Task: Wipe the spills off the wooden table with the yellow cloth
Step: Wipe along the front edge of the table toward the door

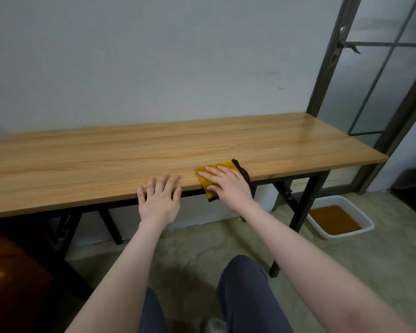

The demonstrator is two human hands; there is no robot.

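The right hand (226,186) lies flat on the cloth (223,167) and presses it on the table (106,159), close to the front edge. Its fingers are straight and spread; they do not curl around the cloth, they only push it down. The cloth is yellow with a dark border, and one corner of it hangs a little over the front edge. The left hand (159,200) rests open just beside it, with the fingers on the edge of the table, holding nothing. I think it only gives support to the body.

On the table top I can see no wet spot or stain; the wood looks dry and even, with some shine at the far right end. So my judgement is that the wiping is almost finished, or that the last spill is under the cloth, where it is hidden. If something is left, it is probably this small area at the front edge. On the floor at the right stands a white basin (360,213) with brown liquid, well apart from the cloth.
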